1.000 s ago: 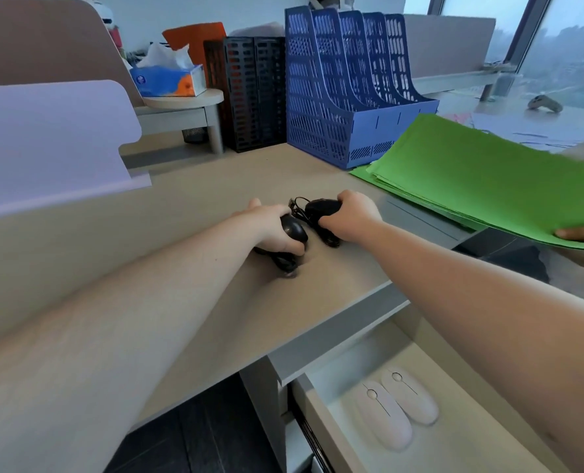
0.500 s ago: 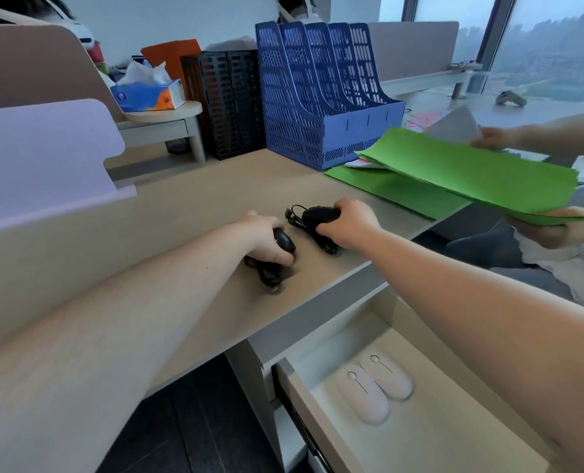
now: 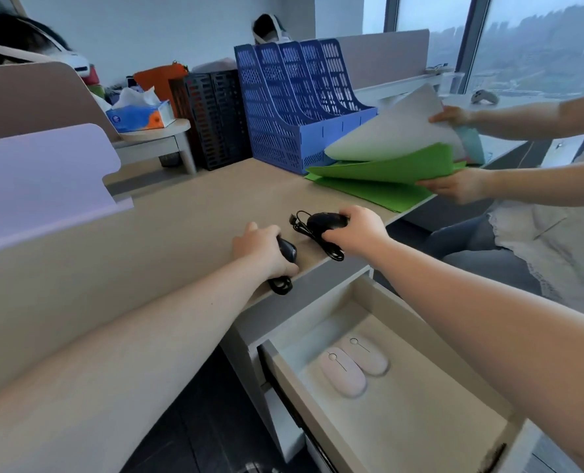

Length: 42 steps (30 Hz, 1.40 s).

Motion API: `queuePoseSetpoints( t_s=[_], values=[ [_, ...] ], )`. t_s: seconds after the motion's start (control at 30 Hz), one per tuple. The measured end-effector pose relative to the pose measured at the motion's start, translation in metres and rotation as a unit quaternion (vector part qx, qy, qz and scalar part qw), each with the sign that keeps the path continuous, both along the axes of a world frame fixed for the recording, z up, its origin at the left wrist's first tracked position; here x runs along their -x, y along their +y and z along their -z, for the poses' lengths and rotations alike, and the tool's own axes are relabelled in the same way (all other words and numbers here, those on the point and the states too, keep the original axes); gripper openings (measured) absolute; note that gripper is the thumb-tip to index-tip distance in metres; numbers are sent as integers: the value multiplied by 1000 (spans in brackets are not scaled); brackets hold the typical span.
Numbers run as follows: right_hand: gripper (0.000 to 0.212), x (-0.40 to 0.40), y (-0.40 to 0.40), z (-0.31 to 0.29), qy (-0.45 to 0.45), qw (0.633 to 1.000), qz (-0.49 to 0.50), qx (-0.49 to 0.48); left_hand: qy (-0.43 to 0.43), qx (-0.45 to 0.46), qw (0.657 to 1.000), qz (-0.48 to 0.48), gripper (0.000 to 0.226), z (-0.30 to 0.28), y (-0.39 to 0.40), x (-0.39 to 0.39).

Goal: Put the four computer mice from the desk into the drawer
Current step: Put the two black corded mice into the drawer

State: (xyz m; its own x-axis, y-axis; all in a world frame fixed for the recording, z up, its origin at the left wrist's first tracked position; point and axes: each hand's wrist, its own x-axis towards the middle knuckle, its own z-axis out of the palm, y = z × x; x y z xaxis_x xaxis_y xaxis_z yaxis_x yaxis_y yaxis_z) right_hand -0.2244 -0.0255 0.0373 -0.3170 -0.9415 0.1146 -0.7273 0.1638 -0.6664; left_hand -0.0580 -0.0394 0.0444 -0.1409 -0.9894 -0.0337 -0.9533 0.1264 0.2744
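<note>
Black mice (image 3: 326,222) are sliding deskward-edge as I'm closing my left hand (image 3: 262,246) and right hand (image 3: 359,230) on them, drawer (image 3: 430,339) next.

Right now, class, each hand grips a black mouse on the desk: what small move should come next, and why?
Probably lift both black mice toward the open drawer: the left hand and right hand already grip them, and two pale mice lie inside with room beside.

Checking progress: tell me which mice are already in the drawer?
The two pale pink mice, side by side in the drawer; both black mice remain on the desk.
</note>
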Motion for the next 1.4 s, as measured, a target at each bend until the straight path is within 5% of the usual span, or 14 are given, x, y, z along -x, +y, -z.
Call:
queuePoseSetpoints(
  t_s=[0.23,0.5,0.7,0.9,1.17,1.4],
  values=[
    [37,36,79,16,-60,997,42,-5,-8,-1,998,61,63,5,75,45],
    [55,68,146,54,-11,995,32,-97,-22,-66,994,88,56,51,144,87],
    [41,73,163,109,-2,983,19,-181,-76,-119,985,98,51,120,162,103],
    [65,75,163,146,46,961,-48,-267,-75,-171,977,106,53,165,175,109],
    [63,75,158,170,177,919,-119,-331,-38,-146,979,138,38,191,177,107],
    [75,70,157,178,208,904,-150,-342,-29,-171,974,143,51,192,180,100]
  ],
)
